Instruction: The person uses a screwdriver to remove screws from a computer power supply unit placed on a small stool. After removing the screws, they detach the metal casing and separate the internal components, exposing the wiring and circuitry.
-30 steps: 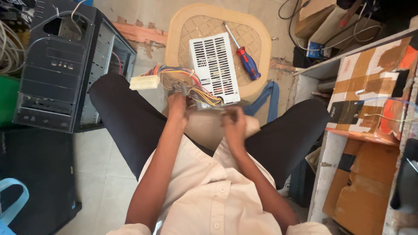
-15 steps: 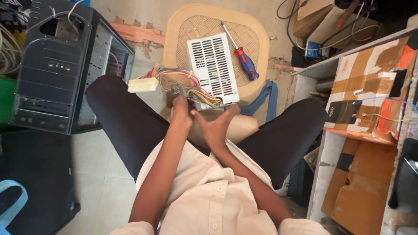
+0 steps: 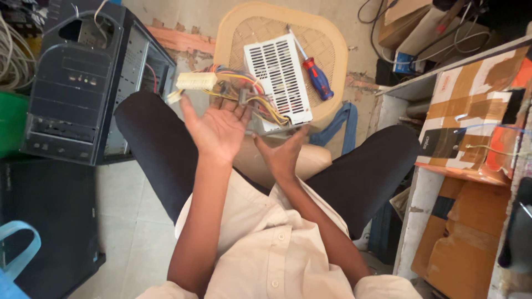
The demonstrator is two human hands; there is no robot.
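Note:
My left hand (image 3: 218, 128) is raised palm up with its fingers spread and nothing in it, its fingertips just short of a bundle of coloured wires (image 3: 244, 91). The bundle ends in a cream connector (image 3: 194, 81). My right hand (image 3: 282, 156) is also palm up and empty, below the near corner of a white vented power supply box (image 3: 277, 75). The box lies on a beige plastic stool (image 3: 332, 41) between my knees. A red and blue screwdriver (image 3: 315, 76) rests beside the box on the stool.
An open black computer case (image 3: 83, 83) stands on the floor at the left, with a green bin (image 3: 11, 122) and white cables (image 3: 14, 52) beyond it. A shelf with taped cardboard boxes (image 3: 476, 127) fills the right side. A blue strap (image 3: 338, 124) hangs off the stool.
Both hands were together at the wires near the box's front. They have drawn apart and turned palm up, the left hand lifting higher and opening its fingers.

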